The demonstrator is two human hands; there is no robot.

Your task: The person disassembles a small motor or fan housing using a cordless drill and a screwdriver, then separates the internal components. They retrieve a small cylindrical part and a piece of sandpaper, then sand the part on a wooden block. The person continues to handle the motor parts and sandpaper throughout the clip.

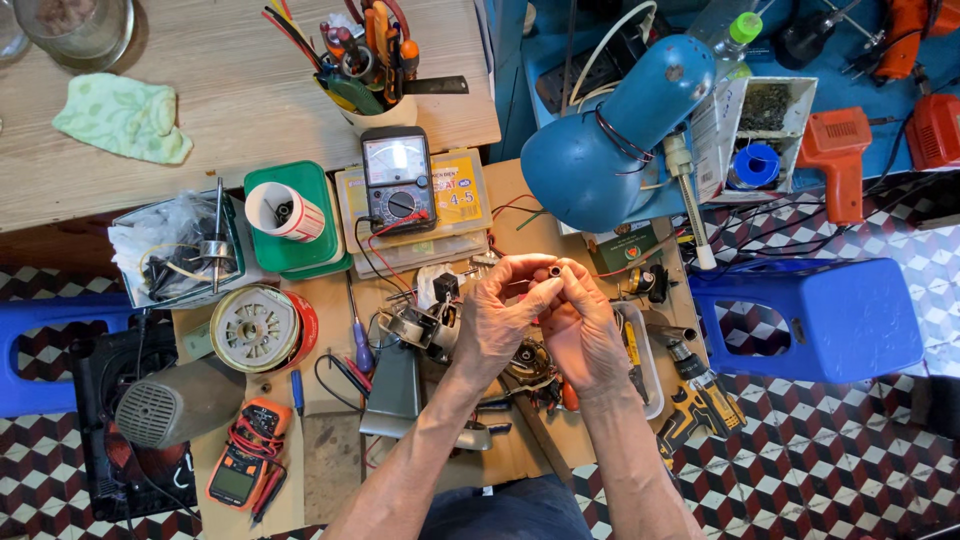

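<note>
From the head camera, both hands meet at the centre of the frame, above the cluttered tabletop (250, 110). The left hand (497, 318) and the right hand (580, 328) are closed together on a small dark tube (553, 270), pinched between fingertips of both, its open end facing up toward the camera. It sits just above centre, lifted clear of the clutter below.

Directly under the hands lies a jumble of metal motor parts (425, 325) and wires (hard to sort one from another). Just above and left of the hands stands an analog meter (398, 178) with red and black leads, resting on yellow boxes (462, 200). Left of that, a white cup (283, 210) lies on a green lid (300, 250). A round metal rotor (255, 328) sits at mid-left, and an orange digital meter (243, 465) lies at lower left.

A blue lamp (610, 135) hangs over the upper right of centre, close to the hands. A tool cup (370, 75) full of screwdrivers stands at the top. A yellow drill (700, 405) lies at lower right, beside a blue stool (820, 315). A green cloth (125, 117) lies at upper left.
</note>
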